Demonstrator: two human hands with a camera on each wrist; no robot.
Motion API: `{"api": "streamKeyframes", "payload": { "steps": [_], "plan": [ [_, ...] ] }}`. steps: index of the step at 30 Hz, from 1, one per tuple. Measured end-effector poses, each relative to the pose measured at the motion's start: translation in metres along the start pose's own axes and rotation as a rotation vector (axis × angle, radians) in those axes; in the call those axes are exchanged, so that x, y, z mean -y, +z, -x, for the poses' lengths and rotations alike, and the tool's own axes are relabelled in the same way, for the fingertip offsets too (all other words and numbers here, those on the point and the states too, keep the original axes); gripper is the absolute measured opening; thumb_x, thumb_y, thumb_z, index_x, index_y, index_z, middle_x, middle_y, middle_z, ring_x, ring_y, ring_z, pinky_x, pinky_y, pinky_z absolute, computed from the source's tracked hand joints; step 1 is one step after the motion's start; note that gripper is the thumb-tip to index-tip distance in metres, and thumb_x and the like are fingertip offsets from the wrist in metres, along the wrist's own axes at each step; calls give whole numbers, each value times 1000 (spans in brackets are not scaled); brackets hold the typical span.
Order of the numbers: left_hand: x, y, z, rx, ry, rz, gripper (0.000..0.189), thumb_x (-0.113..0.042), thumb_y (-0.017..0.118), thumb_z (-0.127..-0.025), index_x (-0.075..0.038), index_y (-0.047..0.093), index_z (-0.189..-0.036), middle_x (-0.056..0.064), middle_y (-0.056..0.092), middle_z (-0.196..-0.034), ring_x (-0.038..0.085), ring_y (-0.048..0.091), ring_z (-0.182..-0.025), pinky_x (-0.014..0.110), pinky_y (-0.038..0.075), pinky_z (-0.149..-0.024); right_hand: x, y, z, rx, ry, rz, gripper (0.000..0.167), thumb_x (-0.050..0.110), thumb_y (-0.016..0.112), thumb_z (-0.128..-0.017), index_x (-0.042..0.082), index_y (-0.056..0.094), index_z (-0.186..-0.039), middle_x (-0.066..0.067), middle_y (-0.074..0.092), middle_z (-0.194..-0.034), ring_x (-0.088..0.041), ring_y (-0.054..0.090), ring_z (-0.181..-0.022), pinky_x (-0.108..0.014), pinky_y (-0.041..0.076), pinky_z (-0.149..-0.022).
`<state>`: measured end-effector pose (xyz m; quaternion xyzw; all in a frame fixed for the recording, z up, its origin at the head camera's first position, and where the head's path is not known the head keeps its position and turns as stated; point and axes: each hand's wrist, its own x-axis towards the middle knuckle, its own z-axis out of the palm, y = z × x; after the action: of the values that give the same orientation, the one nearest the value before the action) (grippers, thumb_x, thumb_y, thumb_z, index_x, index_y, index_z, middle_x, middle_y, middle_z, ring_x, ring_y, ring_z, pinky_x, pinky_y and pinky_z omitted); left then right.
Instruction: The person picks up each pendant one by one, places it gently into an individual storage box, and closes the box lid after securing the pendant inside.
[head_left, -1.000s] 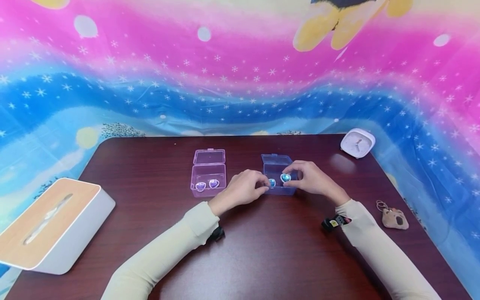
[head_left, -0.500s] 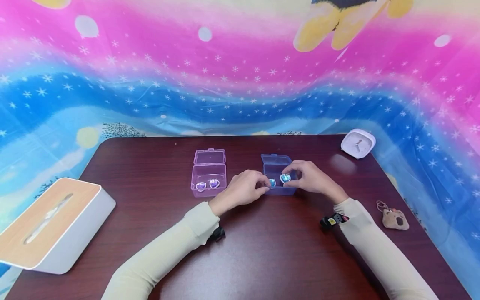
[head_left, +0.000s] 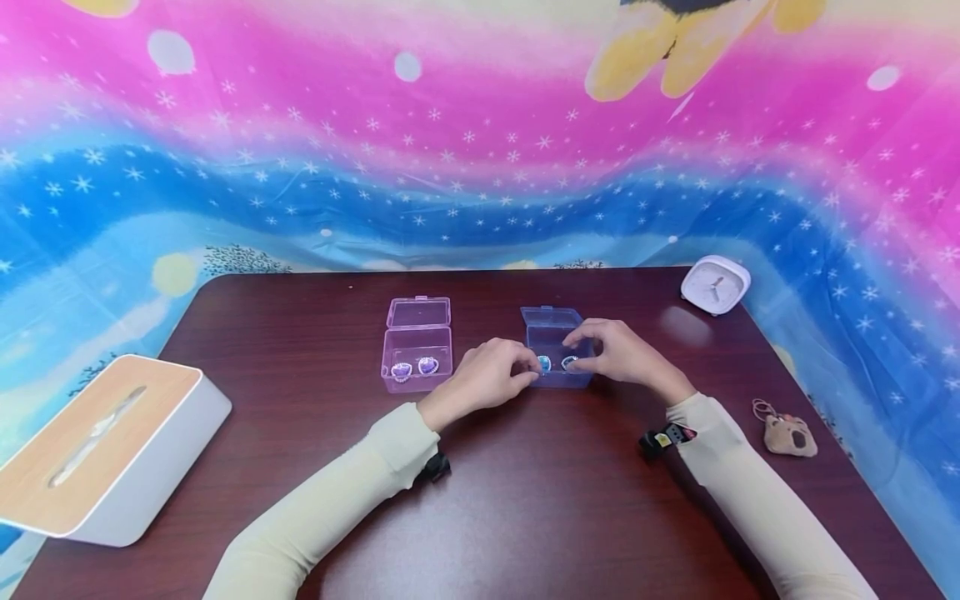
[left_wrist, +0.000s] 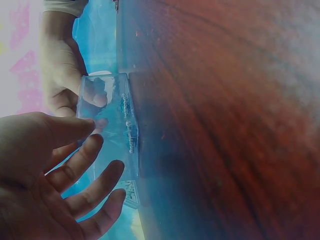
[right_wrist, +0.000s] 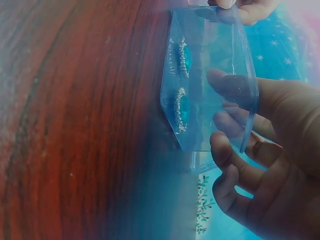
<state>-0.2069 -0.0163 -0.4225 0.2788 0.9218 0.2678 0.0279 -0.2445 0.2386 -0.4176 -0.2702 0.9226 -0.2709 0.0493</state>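
Observation:
A clear blue plastic box (head_left: 558, 381) stands with its lid (head_left: 551, 317) raised. Two blue gems with silvery beaded rims lie in it: a left gem (head_left: 544, 363) and a right gem (head_left: 570, 363). My left hand (head_left: 491, 372) pinches the box's left wall between thumb and fingers. At the right side, my right hand (head_left: 626, 357) reaches over the wall; thumb and forefinger dip inside, spread apart, holding nothing. In the right wrist view, both gems (right_wrist: 183, 111) rest on the box floor, away from the fingertips (right_wrist: 218, 77).
Left of the hands stands an open pink box (head_left: 417, 385) with two purple gems (head_left: 428, 366). A tissue box (head_left: 161, 467) is at the table's left, a white clock (head_left: 716, 286) at the back right. A small plush pouch (head_left: 789, 437) lies near the right arm.
My right hand has let go of the right blue gem, which now lies lower in the blue box. The left hand has stayed at the box's left wall.

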Motion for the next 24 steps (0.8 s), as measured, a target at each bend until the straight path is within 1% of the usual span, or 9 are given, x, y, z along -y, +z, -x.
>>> {"api": "streamKeyframes", "payload": {
  "steps": [5, 10, 12, 14, 17, 19, 20, 22, 24],
  "plan": [
    [0, 0, -1, -1, 6, -1, 14, -30, 73, -96, -27, 80, -108, -9, 78, -108, 9, 68, -94, 34, 56, -71, -2, -1, 1, -15, -11, 1, 32, 23, 87, -83, 11, 78, -111, -8, 74, -105, -15, 55, -75, -27, 51, -67],
    [1, 1, -2, -1, 17, 12, 15, -29, 73, -96, -26, 80, -109, -9, 78, -107, 8, 68, -93, 32, 55, -71, -5, -1, 2, -31, -44, 10, 30, 24, 86, -84, 12, 78, -110, -6, 75, -104, -16, 57, -76, -27, 51, -69],
    [1, 1, -1, 3, 22, 31, 19, -29, 74, -96, -25, 79, -113, -10, 77, -98, 8, 65, -85, 29, 52, -64, -6, -2, 3, -44, -60, 12, 29, 24, 86, -85, 12, 78, -110, -5, 75, -104, -17, 59, -79, -30, 53, -71],
    [1, 2, -1, 4, 17, 50, 28, -30, 75, -94, -25, 74, -122, -9, 72, -93, 9, 62, -80, 28, 49, -59, -7, -3, 4, -74, -83, 10, 27, 23, 85, -86, 12, 78, -109, -4, 75, -104, -17, 61, -82, -31, 54, -72],
    [1, 3, 0, 1, -9, 86, 58, -36, 79, -90, -24, 57, -143, -4, 64, -99, 13, 58, -83, 30, 49, -61, -10, -5, 6, -166, -103, -1, 20, 22, 83, -88, 12, 79, -105, -1, 74, -102, -15, 63, -85, -32, 54, -73],
    [2, 3, 0, -5, -33, 146, 81, -39, 82, -86, -22, 41, -154, 4, 61, -117, 18, 61, -100, 37, 56, -77, -13, -7, 6, -239, -92, -13, 16, 21, 80, -91, 11, 79, -104, -2, 74, -101, -15, 64, -86, -32, 54, -74],
    [3, 4, -1, -6, -45, 192, 91, -39, 83, -85, -20, 33, -158, 8, 57, -126, 21, 60, -109, 40, 56, -86, -14, -8, 5, -270, -70, -24, 15, 21, 79, -92, 10, 78, -104, -3, 73, -102, -16, 65, -86, -34, 53, -76],
    [5, 4, -2, -9, -73, 305, 104, -36, 85, -83, -14, 21, -162, 14, 50, -140, 28, 57, -125, 45, 52, -103, -17, -8, 4, -311, -6, -54, 17, 21, 75, -95, 9, 77, -107, -7, 73, -106, -21, 66, -93, -40, 53, -82],
    [7, 5, -4, -8, -113, 419, 112, -32, 87, -81, -9, 14, -163, 18, 44, -149, 34, 51, -137, 49, 44, -115, -21, -8, 2, -327, 70, -78, 23, 25, 70, -99, 8, 76, -114, -11, 73, -113, -26, 67, -104, -47, 53, -91]
  ]
}}
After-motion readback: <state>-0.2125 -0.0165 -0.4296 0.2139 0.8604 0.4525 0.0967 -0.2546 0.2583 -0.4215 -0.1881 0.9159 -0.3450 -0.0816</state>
